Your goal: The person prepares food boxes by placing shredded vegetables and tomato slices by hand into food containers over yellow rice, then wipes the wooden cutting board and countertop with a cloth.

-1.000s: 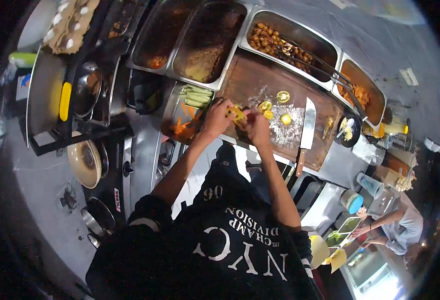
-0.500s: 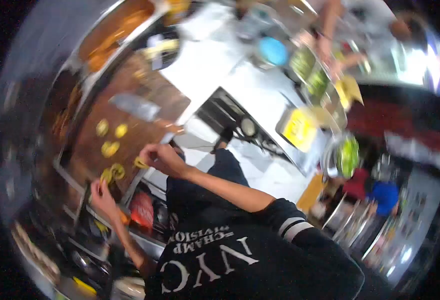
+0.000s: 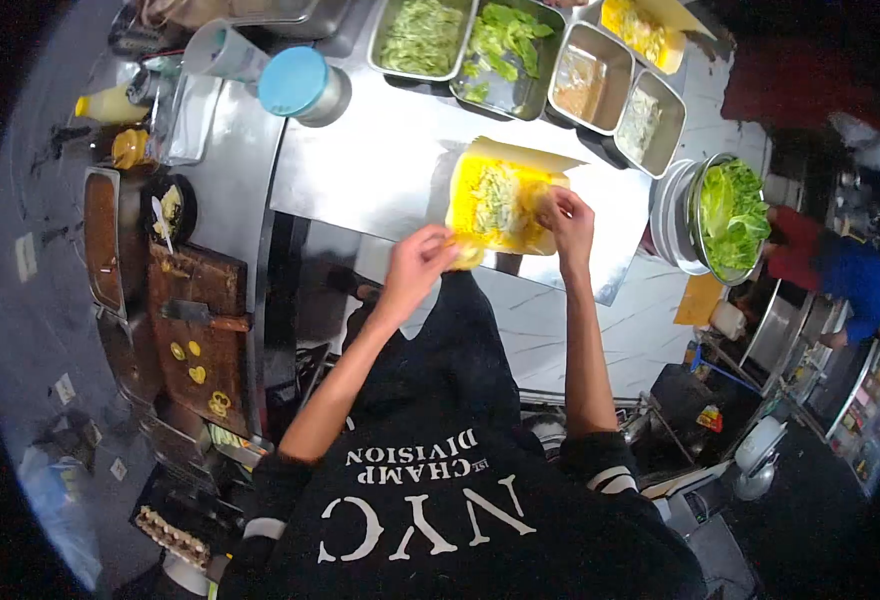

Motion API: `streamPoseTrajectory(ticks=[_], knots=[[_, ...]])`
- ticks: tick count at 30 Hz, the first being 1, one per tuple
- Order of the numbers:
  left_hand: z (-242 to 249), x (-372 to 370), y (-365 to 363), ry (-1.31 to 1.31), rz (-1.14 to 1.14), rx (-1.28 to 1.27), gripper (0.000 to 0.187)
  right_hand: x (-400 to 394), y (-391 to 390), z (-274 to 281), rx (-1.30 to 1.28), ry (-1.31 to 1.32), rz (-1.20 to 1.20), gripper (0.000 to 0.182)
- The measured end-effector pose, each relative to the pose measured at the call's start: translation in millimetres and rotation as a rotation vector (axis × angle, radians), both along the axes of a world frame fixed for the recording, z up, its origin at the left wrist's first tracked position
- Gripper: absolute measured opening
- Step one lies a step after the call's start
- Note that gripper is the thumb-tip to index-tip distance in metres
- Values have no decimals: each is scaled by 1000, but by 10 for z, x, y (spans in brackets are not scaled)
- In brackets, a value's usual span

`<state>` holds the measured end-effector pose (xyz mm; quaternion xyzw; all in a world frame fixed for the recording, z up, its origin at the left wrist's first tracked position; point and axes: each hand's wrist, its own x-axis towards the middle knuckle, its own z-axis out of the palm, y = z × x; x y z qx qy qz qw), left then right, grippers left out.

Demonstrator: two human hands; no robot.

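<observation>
Both hands, left hand (image 3: pixel 418 262) and right hand (image 3: pixel 567 217), at yellow box (image 3: pixel 500 205) (sweatshirt reads "NYC CHAMP DIVISION").

From my remote seat, the surface (image 3: pixel 360 170) reads as brushed metal with a dull sheen. The yellow wrapper (image 3: pixel 505 205) on it looks like thin paper, matt, creased at the edges. The pans (image 3: pixel 600 85) behind are shiny steel, and so is the bowl (image 3: pixel 695 215) of glossy lettuce. The blue lid (image 3: pixel 293 80) looks like smooth plastic. The chopping board (image 3: pixel 200 330) is dark, worn wood, though the fisheye edge blurs it. The black sleeve (image 3: pixel 600 470) is soft matt cloth with printed white lettering.
</observation>
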<state>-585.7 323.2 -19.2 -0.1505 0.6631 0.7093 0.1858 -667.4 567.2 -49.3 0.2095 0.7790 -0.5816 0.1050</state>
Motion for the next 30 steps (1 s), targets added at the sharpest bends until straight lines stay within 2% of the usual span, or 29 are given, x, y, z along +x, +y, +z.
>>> streamPoseTrajectory(ticks=[2,3,6,9,11,15,18,23,27,30], knots=[[-82,-372,345,19,-97,-83,21,-119,3,-158,8,29,36,26],[-89,-535,466,15,-146,-139,22,-153,34,-266,122,64,97,22],[-185,-864,669,167,-232,-313,24,-277,57,-137,310,126,251,20],[-254,-1033,737,231,-387,-383,28,-364,157,-158,222,43,331,19],[-245,-1090,792,327,-418,-419,26,-412,195,-71,178,40,405,19],[-201,-1141,870,453,-422,-497,28,-442,246,-158,280,96,502,20],[-280,-1130,887,507,-332,-596,24,-463,196,-8,335,194,516,20],[-227,-1237,891,380,-448,-692,19,-471,146,48,404,210,540,19],[-305,-1229,919,359,-497,-842,20,-364,65,32,434,215,470,22],[-267,-1294,924,272,-597,-854,21,-221,42,58,412,187,420,28]])
